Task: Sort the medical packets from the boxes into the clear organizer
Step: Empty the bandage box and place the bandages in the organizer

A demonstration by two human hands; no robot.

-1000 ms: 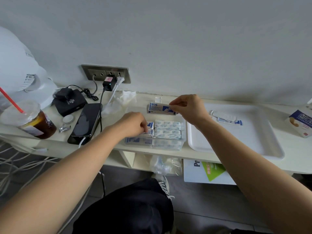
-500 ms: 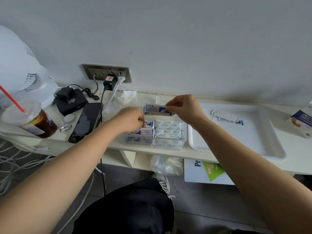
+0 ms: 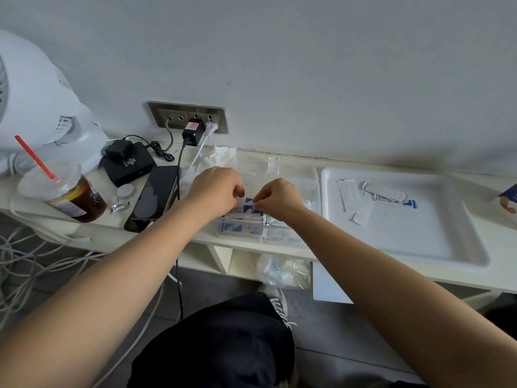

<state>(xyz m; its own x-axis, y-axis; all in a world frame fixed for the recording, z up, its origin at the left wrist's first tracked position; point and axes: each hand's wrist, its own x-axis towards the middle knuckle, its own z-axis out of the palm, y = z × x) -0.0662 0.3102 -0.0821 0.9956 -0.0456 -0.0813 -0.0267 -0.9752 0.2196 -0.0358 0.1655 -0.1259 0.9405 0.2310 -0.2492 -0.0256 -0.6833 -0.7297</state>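
A blue-and-white packet (image 3: 249, 206) is pinched between the curled left hand (image 3: 216, 191) and right hand (image 3: 277, 198), low over the clear organizer (image 3: 312, 177).

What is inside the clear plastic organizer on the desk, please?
The clear plastic organizer holds rows of blue-and-white medical packets in its near compartments. The left hand and right hand cover the middle; the far compartments look bare.

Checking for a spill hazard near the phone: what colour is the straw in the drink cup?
Red; the straw shows clearly in the head view, far left.
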